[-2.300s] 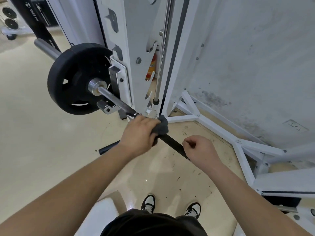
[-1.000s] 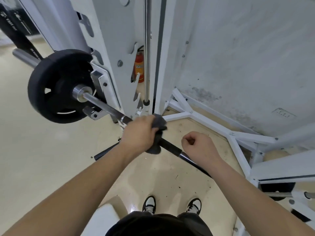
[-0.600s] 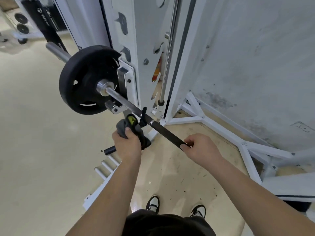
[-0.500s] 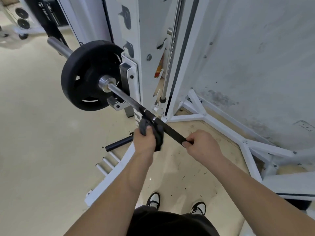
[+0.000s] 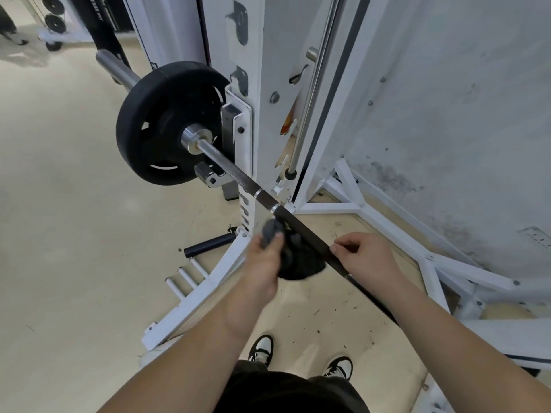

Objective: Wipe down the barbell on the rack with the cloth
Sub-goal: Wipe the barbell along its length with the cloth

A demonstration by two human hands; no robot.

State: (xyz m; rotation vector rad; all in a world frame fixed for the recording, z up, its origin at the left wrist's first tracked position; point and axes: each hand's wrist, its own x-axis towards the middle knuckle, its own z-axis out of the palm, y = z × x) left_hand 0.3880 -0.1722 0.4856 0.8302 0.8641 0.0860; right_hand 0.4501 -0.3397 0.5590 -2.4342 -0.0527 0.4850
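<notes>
left hand (image 5: 264,263): fingers curled tight round a bunched dark grey cloth (image 5: 293,257), held just below the bar, seemingly readying for a stroke
right hand (image 5: 365,259): fingertips pinching the long dark steel barbell (image 5: 301,231), likely steadying it against rolling
barbell: lies in the white steel rack (image 5: 253,93), running up and away from both sets of fingers to the round black weight plate (image 5: 162,123)
cloth contact: touching the bar or just under it, can't tell

Bar span (image 5: 238,177) between plate (image 5: 161,123) and hands free; rack upright (image 5: 253,84) crowds far side.
</notes>
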